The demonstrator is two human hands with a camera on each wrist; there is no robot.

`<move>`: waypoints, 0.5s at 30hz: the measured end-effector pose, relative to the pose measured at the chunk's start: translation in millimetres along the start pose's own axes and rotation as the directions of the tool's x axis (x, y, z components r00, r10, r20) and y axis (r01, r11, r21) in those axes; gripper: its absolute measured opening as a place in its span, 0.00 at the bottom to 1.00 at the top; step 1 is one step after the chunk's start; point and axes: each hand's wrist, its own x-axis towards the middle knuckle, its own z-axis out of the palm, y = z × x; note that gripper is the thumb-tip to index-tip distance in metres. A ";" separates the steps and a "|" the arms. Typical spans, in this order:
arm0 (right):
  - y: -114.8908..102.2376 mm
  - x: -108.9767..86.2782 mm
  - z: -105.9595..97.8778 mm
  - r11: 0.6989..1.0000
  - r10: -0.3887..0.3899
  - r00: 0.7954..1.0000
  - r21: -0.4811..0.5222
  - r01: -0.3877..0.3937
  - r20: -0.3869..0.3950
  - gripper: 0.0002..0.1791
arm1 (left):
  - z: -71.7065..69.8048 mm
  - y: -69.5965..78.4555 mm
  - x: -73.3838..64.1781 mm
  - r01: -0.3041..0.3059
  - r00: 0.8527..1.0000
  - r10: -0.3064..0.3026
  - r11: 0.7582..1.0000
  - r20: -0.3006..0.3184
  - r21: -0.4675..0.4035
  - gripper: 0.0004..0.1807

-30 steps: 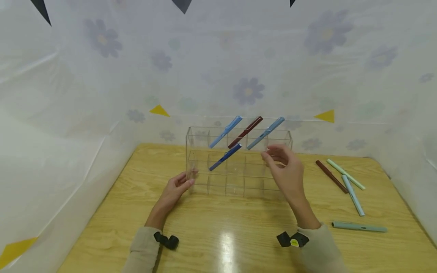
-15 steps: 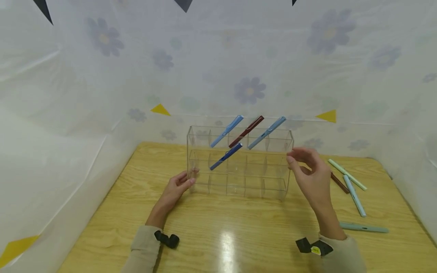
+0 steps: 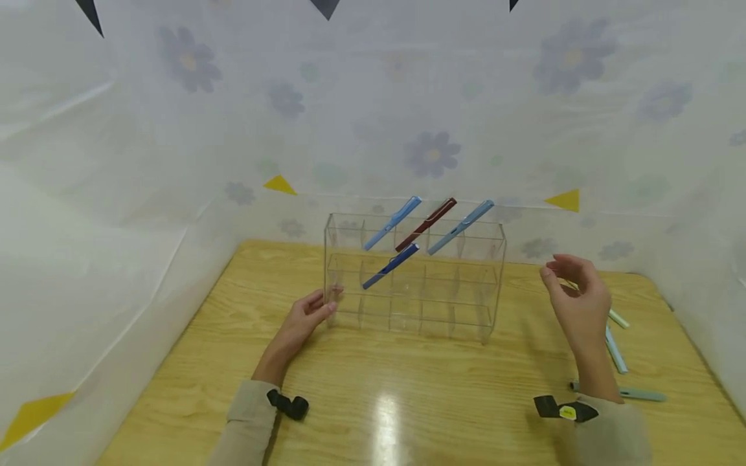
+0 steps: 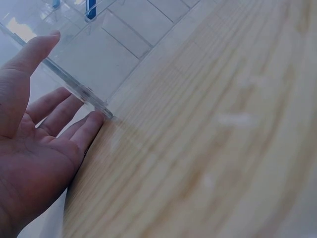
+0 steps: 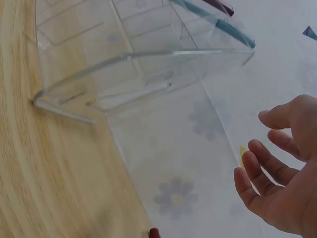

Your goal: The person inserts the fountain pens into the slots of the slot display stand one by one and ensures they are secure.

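A clear acrylic pen rack with stepped compartments stands on the table. Its top row holds a light blue pen, a dark red pen and a grey-blue pen, all leaning right. Lower down leans a dark blue pen. My left hand holds the rack's left side, thumb in front and fingers around the side edge. To the right of the rack, my right hand hovers with loosely bent fingers and nothing in them, as the right wrist view also shows.
Beneath and beyond the right hand lie a pale green pen, a light blue pen and a grey-green pen. A second dark red pen's end peeks into the right wrist view. A flowered sheet hangs behind the table.
My right hand has moved right, from the rack's right end to above the loose pens, covering part of them. The left hand keeps its place on the rack.
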 end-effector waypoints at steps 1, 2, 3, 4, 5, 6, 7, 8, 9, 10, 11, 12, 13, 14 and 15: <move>5.5 1.0 -3.1 1.000 0.022 1.000 -0.018 -0.022 -0.006 0.17 | 0.0 -0.7 0.5 -0.008 1.000 0.008 1.000 0.003 -0.004 0.32; 10.8 2.1 -6.2 0.998 0.045 0.999 -0.037 -0.045 -0.011 0.17 | 0.1 -1.3 1.0 -0.016 1.000 0.016 1.000 0.008 -0.010 0.32; 15.5 2.9 -9.0 0.997 0.064 0.998 -0.053 -0.065 -0.016 0.18 | 0.2 -1.8 1.4 -0.026 1.000 0.026 1.000 0.010 -0.013 0.31; 20.3 3.6 -11.9 0.994 0.083 0.996 -0.071 -0.085 -0.024 0.18 | 0.3 -1.6 2.1 -0.034 0.999 0.034 0.999 0.014 -0.015 0.31; 24.3 4.3 -14.8 0.991 0.100 0.995 -0.083 -0.102 -0.029 0.19 | 0.6 -1.4 2.6 -0.039 0.999 0.040 0.999 0.017 -0.018 0.31; 28.7 4.8 -17.3 0.988 0.112 0.993 -0.101 -0.115 -0.034 0.19 | 0.7 -1.2 2.8 -0.041 0.999 0.041 0.999 0.017 -0.018 0.30; 32.5 5.2 -19.5 0.986 0.125 0.991 -0.107 -0.129 -0.038 0.20 | 0.9 -1.0 2.9 -0.037 0.999 0.038 0.999 0.016 -0.021 0.30; 36.1 5.8 -21.2 0.984 0.136 0.990 -0.113 -0.140 -0.042 0.20 | 1.0 -0.5 2.7 -0.031 0.999 0.032 0.999 0.013 -0.022 0.30; 39.9 6.1 -22.9 0.982 0.143 0.989 -0.118 -0.147 -0.044 0.20 | 1.0 -0.4 2.5 -0.029 0.999 0.029 0.999 0.013 -0.022 0.31; 43.3 6.4 -24.0 0.981 0.149 0.988 -0.122 -0.154 -0.045 0.20 | 1.0 -0.4 2.3 -0.027 1.000 0.027 0.999 0.012 -0.027 0.31; 46.5 6.8 -25.0 0.979 0.155 0.987 -0.124 -0.160 -0.044 0.21 | 0.9 -0.6 2.1 -0.025 1.000 0.025 0.999 0.012 -0.028 0.31; 49.5 7.0 -25.8 0.978 0.161 0.986 -0.128 -0.166 -0.043 0.21 | 0.9 -0.8 1.9 -0.027 1.000 0.027 0.999 0.012 -0.029 0.31; 52.3 7.3 -26.4 0.976 0.167 0.985 -0.132 -0.172 -0.043 0.21 | 0.9 -0.6 1.7 -0.030 0.999 0.030 0.999 0.014 -0.029 0.30; 54.7 7.6 -26.9 0.975 0.172 0.984 -0.136 -0.177 -0.043 0.21 | 0.9 -0.6 1.4 -0.032 0.999 0.033 0.999 0.014 -0.030 0.30; 57.0 8.0 -27.3 0.973 0.179 0.983 -0.141 -0.183 -0.044 0.21 | 0.8 -0.7 1.3 -0.037 0.999 0.037 0.999 0.017 -0.029 0.30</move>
